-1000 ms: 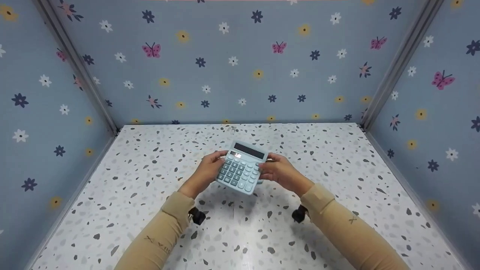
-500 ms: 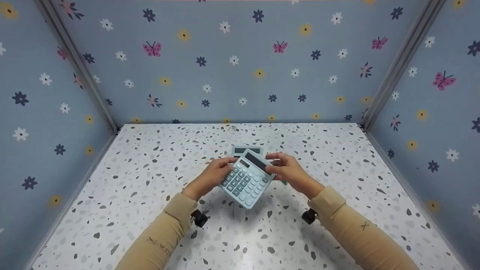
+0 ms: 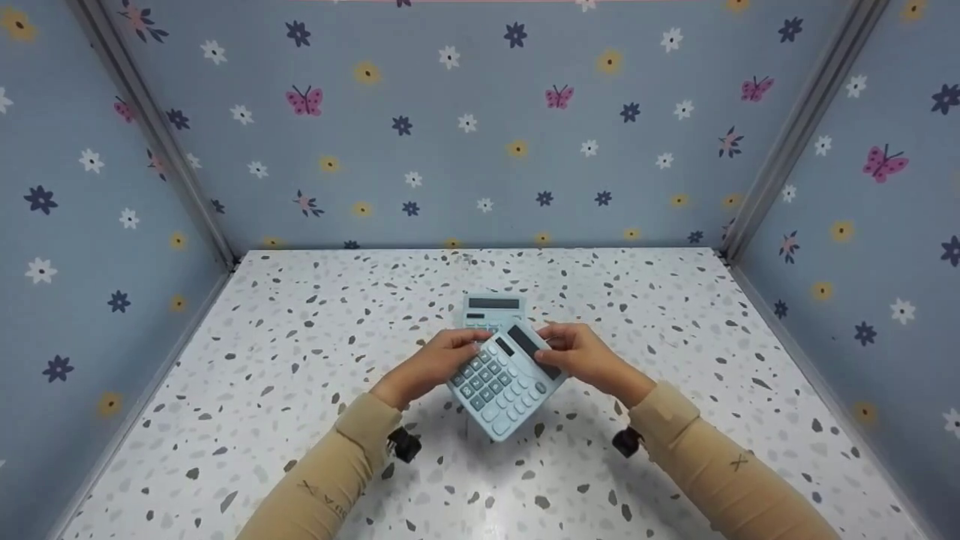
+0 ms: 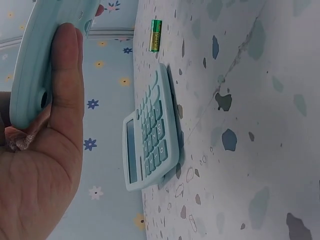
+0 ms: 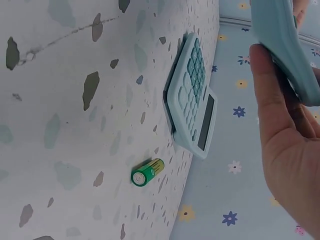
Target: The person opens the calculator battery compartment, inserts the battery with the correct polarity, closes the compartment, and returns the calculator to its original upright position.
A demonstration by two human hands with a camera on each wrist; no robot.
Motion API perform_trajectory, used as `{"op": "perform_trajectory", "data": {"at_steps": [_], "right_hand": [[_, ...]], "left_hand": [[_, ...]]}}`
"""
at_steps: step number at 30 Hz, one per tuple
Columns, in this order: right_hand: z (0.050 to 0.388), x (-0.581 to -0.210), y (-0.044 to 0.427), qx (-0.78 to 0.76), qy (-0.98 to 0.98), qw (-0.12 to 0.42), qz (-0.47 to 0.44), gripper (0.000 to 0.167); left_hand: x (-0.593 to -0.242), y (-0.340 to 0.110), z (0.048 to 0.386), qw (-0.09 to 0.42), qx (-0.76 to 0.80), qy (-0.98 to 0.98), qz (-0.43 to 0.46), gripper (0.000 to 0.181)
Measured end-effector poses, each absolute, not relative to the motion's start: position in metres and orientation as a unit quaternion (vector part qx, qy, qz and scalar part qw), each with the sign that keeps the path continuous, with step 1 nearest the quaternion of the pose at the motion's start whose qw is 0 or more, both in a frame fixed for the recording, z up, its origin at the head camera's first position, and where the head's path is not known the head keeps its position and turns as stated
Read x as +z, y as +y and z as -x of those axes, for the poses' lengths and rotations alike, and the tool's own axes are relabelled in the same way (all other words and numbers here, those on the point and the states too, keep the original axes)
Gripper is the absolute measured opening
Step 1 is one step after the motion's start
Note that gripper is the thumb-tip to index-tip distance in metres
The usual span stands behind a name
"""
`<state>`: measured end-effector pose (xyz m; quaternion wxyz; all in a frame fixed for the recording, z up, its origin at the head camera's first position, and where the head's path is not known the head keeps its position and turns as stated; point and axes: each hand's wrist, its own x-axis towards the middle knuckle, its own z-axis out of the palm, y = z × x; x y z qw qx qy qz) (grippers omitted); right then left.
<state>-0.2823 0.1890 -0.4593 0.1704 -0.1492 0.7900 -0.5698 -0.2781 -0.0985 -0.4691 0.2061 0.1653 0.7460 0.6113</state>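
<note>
A light blue calculator (image 3: 506,382) is held above the table between both hands, turned at a slant with its keys and dark display facing up. My left hand (image 3: 435,361) grips its left edge, thumb on top and fingers beneath. At its upper right edge my right hand (image 3: 589,360) holds it near the display, also thumb on top. A second light blue calculator (image 4: 152,132) lies on the table behind, partly hidden in the head view by the held one. Both wrist views show a green and yellow battery (image 5: 147,172) lying beside that second calculator.
The white speckled table (image 3: 315,322) is bounded at the back and sides by blue flower-patterned panels (image 3: 480,150). Grey metal posts (image 3: 161,142) stand at the back corners.
Both hands have drawn the held calculator nearer and lower in the head view, turning it further clockwise. The second calculator behind has come into sight.
</note>
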Motion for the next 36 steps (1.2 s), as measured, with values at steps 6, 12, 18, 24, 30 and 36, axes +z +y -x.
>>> {"op": "perform_trajectory", "data": {"at_steps": [6, 12, 18, 24, 30, 36], "right_hand": [[0.281, -0.463, 0.193, -0.571, 0.79, 0.166, 0.149, 0.032], [0.283, -0.462, 0.199, -0.585, 0.782, 0.172, 0.126, 0.032], [0.286, -0.458, 0.207, -0.602, 0.771, 0.176, 0.107, 0.038], [0.29, -0.456, 0.215, -0.607, 0.768, 0.184, 0.093, 0.036], [0.292, -0.455, 0.22, -0.609, 0.765, 0.192, 0.083, 0.036], [0.293, -0.457, 0.222, -0.616, 0.757, 0.202, 0.078, 0.038]], "left_hand": [[-0.472, -0.095, 0.276, 0.211, 0.624, 0.733, -0.168, 0.043], [-0.473, -0.095, 0.274, 0.184, 0.615, 0.752, -0.152, 0.04], [-0.473, -0.1, 0.275, 0.123, 0.61, 0.767, -0.153, 0.044], [-0.47, -0.108, 0.273, 0.069, 0.582, 0.783, -0.205, 0.051], [-0.465, -0.111, 0.268, 0.048, 0.528, 0.802, -0.277, 0.063], [-0.461, -0.108, 0.264, 0.002, 0.45, 0.822, -0.35, 0.084]]}}
